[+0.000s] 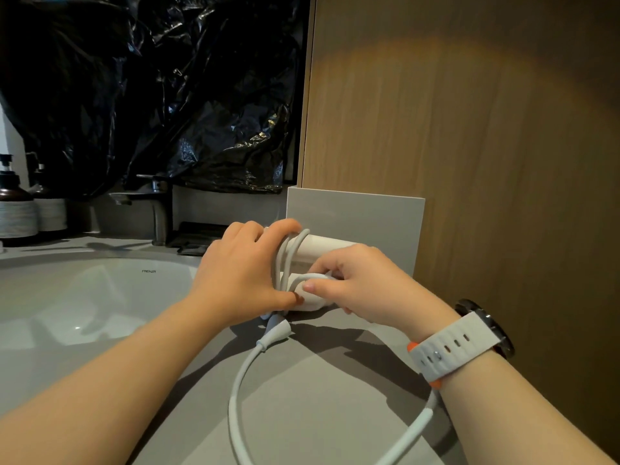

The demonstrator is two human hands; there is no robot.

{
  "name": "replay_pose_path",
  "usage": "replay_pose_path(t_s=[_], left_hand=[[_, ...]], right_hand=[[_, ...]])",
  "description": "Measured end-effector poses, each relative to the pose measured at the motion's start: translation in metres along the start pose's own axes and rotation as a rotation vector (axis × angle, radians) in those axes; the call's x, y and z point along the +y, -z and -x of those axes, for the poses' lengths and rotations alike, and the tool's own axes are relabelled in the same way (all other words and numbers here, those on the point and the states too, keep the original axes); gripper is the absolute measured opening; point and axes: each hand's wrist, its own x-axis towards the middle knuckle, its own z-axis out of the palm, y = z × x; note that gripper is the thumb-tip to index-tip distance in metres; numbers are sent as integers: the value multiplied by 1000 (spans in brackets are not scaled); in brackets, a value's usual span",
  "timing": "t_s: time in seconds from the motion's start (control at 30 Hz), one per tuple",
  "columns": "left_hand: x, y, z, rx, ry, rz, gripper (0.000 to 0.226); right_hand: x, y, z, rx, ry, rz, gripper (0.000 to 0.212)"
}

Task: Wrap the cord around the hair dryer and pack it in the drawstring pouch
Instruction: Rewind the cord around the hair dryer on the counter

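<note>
A white hair dryer lies on the grey counter against a grey panel. My left hand grips its left end, fingers curled over the top. Several turns of white cord circle the dryer's body right beside those fingers. My right hand, with a white watch strap on the wrist, pinches the cord against the dryer's lower part. The remaining cord loops from the strain relief across the counter in front, under my right forearm and off the bottom edge. No pouch is in view.
A white sink basin fills the left, with a grey faucet behind it. Two pump bottles stand at the far left. Black plastic sheeting hangs at the back. A wooden wall closes the right side.
</note>
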Motion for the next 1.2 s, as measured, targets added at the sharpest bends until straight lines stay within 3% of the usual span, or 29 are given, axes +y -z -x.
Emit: replay_pose_path(t_s=[0.2, 0.4, 0.63, 0.73, 0.87, 1.03, 1.2], left_hand=[[-4, 4, -1, -24, 74, 155, 78], [-7, 5, -3, -39, 94, 234, 73], [5, 12, -2, -31, 110, 194, 61], [9, 12, -2, -41, 118, 207, 59], [7, 11, -1, -41, 129, 209, 56], [4, 12, 1, -17, 139, 288, 45], [4, 15, 2, -27, 130, 356, 41]], right_hand=[[0, 17, 8, -203, -119, -284, 21], [5, 23, 11, -186, -270, -441, 24], [16, 22, 8, 18, -380, -117, 48], [18, 20, 5, 184, -263, 19, 37], [11, 19, 4, 221, -110, 20, 16], [12, 13, 0, 390, 7, 74, 18], [18, 10, 0, 537, -81, 71, 24]])
